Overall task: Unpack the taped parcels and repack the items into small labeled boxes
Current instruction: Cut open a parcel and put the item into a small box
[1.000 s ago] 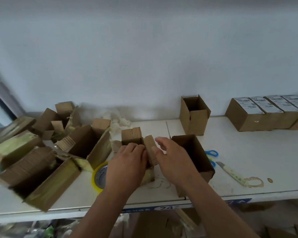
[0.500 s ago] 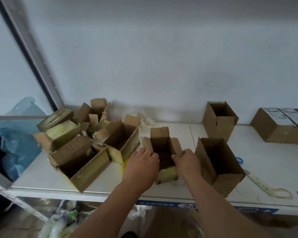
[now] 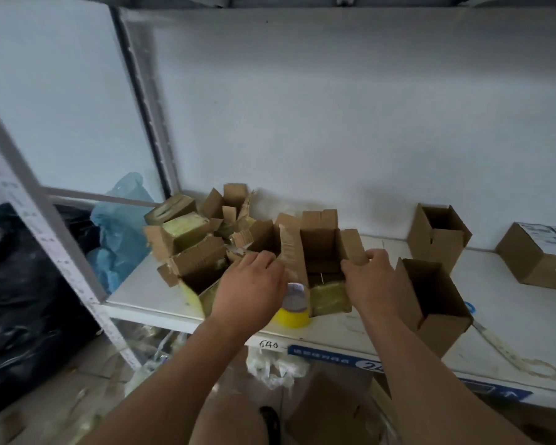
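On the white shelf (image 3: 161, 300), near its front edge: an opened taped parcel (image 3: 321, 252), upright, flaps raised, yellowish tape across its near face. Left hand (image 3: 251, 284) curled over the parcel's left flap, fingers bent onto the cardboard edge; right hand (image 3: 371, 281) gripping the right flap, thumb and fingers wrapped round it. Hands apart, one on each side of the parcel. Inside of the parcel dark, contents not discernible. Just in front, between the wrists and touching the parcel's base: yellow tape roll (image 3: 292, 308), partly hidden by the left hand. To the left, crowded against the parcel: heap of torn, opened cartons (image 3: 199, 248), several with yellowish tape, flaps splayed. To the right, just beside the right hand: open empty-looking small box (image 3: 430, 303), tilted toward the viewer. Farther back on the right: second open small box (image 3: 438, 236), upright near the wall. At the far right edge: closed labeled box (image 3: 540, 255), white label on top. Beyond the shelf's left end: blue plastic bag (image 3: 119, 226) and black bag (image 3: 23, 303). On the shelf's front lip: blue label strip (image 3: 328, 356).
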